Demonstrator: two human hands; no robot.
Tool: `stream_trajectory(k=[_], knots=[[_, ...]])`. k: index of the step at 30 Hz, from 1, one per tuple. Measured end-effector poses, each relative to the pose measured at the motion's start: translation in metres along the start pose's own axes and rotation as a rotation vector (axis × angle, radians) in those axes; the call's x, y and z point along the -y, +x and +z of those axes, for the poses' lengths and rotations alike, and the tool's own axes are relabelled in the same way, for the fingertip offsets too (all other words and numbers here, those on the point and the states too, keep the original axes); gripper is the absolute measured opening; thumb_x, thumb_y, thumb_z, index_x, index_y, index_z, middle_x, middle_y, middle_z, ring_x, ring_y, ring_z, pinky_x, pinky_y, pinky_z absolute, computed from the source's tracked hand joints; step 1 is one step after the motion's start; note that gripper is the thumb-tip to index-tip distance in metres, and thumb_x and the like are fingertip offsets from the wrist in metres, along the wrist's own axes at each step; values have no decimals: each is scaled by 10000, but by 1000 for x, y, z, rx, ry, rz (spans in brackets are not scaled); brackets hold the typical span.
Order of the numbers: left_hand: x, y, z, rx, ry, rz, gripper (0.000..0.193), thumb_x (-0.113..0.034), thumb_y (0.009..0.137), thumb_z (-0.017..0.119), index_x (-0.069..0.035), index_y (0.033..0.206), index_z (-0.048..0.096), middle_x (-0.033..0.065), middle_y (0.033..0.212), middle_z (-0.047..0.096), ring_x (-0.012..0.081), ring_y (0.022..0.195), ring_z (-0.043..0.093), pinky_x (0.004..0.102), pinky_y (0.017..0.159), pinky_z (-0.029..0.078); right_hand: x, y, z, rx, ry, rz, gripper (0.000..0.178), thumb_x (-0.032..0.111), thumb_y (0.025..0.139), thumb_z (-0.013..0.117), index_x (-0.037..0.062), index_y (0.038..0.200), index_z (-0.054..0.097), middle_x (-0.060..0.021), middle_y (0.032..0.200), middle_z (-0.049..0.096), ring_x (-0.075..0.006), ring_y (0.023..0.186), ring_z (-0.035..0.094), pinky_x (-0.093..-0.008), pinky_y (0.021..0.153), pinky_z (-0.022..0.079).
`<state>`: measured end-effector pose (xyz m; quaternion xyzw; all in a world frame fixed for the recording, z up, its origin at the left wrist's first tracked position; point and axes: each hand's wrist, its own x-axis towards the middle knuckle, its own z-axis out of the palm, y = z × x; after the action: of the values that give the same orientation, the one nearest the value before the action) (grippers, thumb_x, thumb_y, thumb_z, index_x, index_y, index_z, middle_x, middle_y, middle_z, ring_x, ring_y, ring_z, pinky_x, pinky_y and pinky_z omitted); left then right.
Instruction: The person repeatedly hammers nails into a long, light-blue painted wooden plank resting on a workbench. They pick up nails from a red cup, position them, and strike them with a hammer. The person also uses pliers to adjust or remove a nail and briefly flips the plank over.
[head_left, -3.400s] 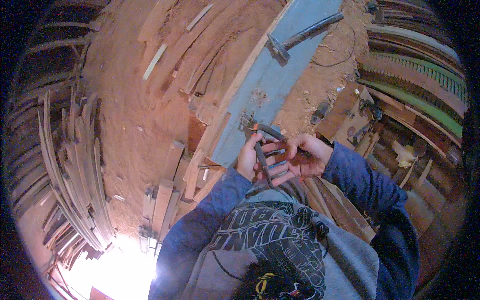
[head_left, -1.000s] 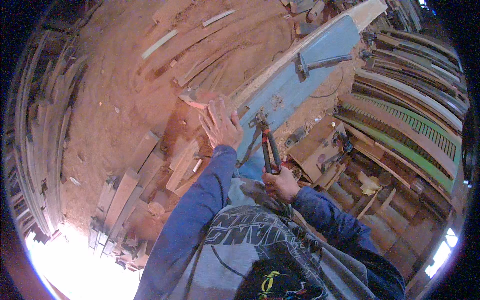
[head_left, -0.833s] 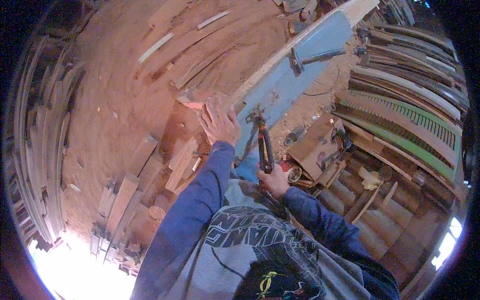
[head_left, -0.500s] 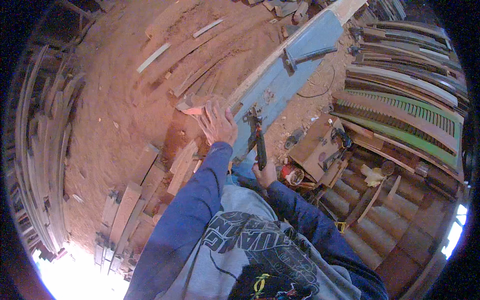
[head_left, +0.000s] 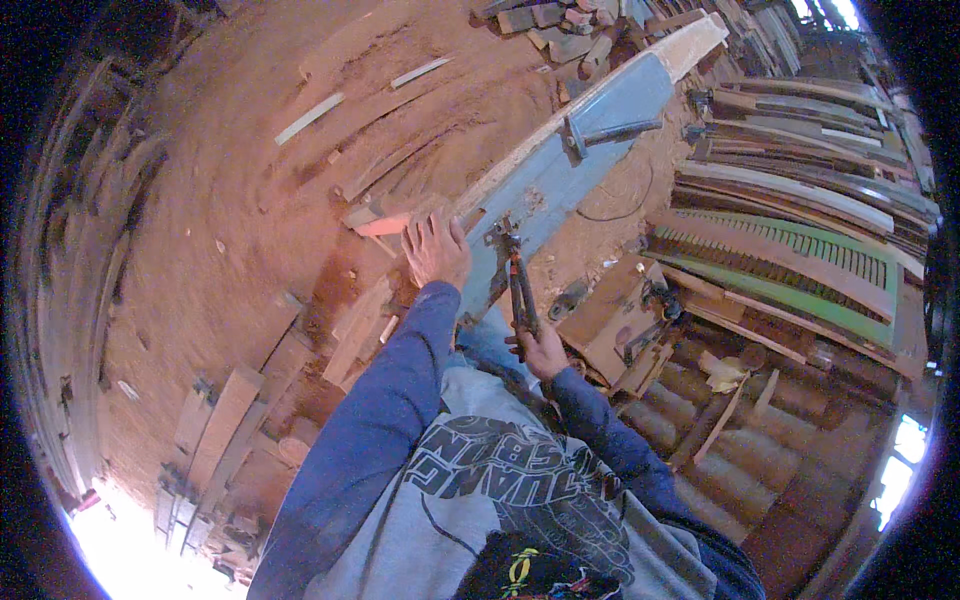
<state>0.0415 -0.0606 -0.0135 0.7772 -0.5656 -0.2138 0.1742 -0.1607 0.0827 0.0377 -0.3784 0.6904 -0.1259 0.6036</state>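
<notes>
My right hand (head_left: 541, 348) grips the two long dark handles of a pair of pincers (head_left: 520, 292), which have a small orange-red mark near the jaws. The handles stand slightly apart. The jaws meet a small dark metal piece on a blue-painted board (head_left: 560, 185); whether they clamp it is too small to tell. My left hand (head_left: 438, 250) lies over the board's left edge, fingers stretched out, holding nothing. Farther up the board a hammer-like tool (head_left: 612, 132) with a dark head and handle lies across it.
Right of the board, a cardboard box (head_left: 608, 315) has dark tools on it. Beyond lie a green slatted shutter (head_left: 790, 262) and stacked boards (head_left: 800, 180). Wooden beams (head_left: 225, 420) are at lower left; offcuts (head_left: 560, 40) are piled at the far end. Brown dirt (head_left: 230, 210) covers the ground.
My right hand has turned and shifted slightly right, so both pincer handles now show. A red can beside that hand has gone out of sight. My left hand stays on the board's edge.
</notes>
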Motion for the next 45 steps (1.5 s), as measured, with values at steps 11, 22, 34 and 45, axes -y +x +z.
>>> stream_trajectory(k=[11,22,34,45], knots=[[-5,-3,-8,44,-154,-38,340,-328,937,568,-72,1144,650,152,1123,667,364,1121,583,542,956,460,137,0,-142,305,-328,178,429,14,968,510,26,1395,470,-97,1100,658,-251,1008,686,-391,819,549],[-81,-41,-12,-318,-119,-269,494,-472,730,777,-132,1073,674,67,1114,576,315,1138,469,514,987,342,295,116,-168,813,-1323,-181,476,100,887,523,-13,1346,465,-323,1114,603,-480,1111,569,-497,939,457],[-106,-36,10,-338,-212,-365,382,-320,683,801,-123,982,669,58,994,623,308,1040,503,477,900,366,369,141,-92,1081,-1989,-142,424,104,838,511,-25,1241,524,-292,889,676,-465,851,669,-548,755,517],[-106,-42,22,-411,-350,-357,365,-248,708,769,-117,1028,651,52,1010,639,299,1043,520,483,886,359,382,134,-40,1219,-2317,87,303,83,793,505,-63,1054,556,-277,843,682,-422,777,687,-524,691,518]])
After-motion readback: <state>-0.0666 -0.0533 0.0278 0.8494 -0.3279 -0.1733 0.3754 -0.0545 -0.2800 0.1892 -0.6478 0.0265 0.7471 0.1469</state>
